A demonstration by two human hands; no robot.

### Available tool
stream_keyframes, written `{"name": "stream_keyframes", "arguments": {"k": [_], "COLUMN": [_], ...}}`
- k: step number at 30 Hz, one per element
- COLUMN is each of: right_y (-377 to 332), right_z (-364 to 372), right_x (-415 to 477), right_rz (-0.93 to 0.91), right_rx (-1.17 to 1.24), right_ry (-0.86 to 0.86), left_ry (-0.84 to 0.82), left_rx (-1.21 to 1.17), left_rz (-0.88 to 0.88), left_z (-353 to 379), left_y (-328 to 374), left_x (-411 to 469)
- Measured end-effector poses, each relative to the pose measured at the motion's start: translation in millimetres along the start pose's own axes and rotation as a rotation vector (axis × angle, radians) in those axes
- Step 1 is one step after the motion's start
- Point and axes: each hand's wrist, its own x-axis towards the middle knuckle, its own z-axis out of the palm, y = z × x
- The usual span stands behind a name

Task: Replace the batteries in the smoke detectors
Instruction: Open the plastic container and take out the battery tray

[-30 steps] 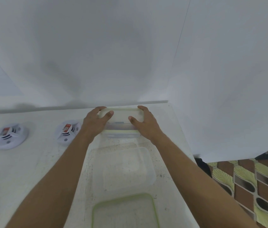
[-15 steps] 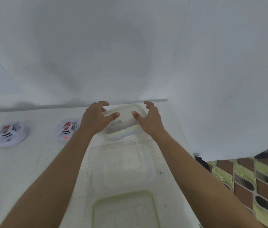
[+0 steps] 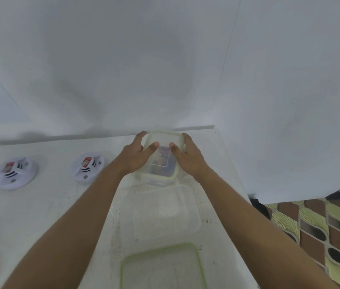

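A small clear container with a pale green-rimmed lid (image 3: 163,140) stands at the back of the white counter (image 3: 50,205), dark items showing blurred through its lid. My left hand (image 3: 136,156) grips its left side and my right hand (image 3: 187,156) its right side, both thumbs resting on the lid. Two white round smoke detectors lie face down to the left, one near (image 3: 86,167) and one far left (image 3: 15,174), each with a red-labelled battery in its open back.
An empty clear plastic tub (image 3: 160,211) sits just in front of the small container. A green-rimmed lid (image 3: 161,268) lies at the counter's near edge. White walls close the back and right; patterned floor tiles (image 3: 321,230) lie beyond the counter's right edge.
Both hands have tilted the small container so its lid faces the camera more, and shifted it slightly back. The detectors have not moved.
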Motion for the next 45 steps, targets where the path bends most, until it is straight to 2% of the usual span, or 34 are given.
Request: {"name": "stream_keyframes", "arguments": {"k": [6,11,16,20,25,29,32,37,45], "right_y": [3.1,4.5,4.5,3.7,0.5,-0.2,-2.9,-0.1,7.3], "right_z": [-0.9,0.6,0.8,0.2,0.2,-1.6,-3.7,-9.4,-17.1], "right_x": [0.6,1.1,1.7,1.8,0.5,0.1,-2.6,-6.6,-18.5], "right_rz": [0.036,0.056,0.059,0.061,0.055,0.052,0.048,0.121,0.152], "right_rx": [0.029,0.051,0.057,0.055,0.026,0.002,-0.014,0.108,0.166], "right_ry": [-0.022,-0.019,-0.019,-0.021,-0.037,-0.042,-0.079,-0.119,-0.066], "left_ry": [-0.010,-0.084,-0.098,0.039,0.004,0.061,0.023,0.041,0.308], "left_rx": [-0.159,-0.481,-0.549,-0.470,-0.412,-0.287,-0.232,-0.033,-0.127], "left_rz": [0.040,0.044,0.050,0.058,0.040,0.059,0.090,0.161,-0.016], "left_z": [2.2,6.3,7.9,7.8,6.0,3.2,4.7,5.1,-7.3], "left_y": [1.1,-4.8,-5.8,-8.8,-7.9,3.6,14.8,22.0,8.7], "left_x": [13.4,15.4,17.1,20.1,21.3,29.3,32.6,34.0,17.9]}}
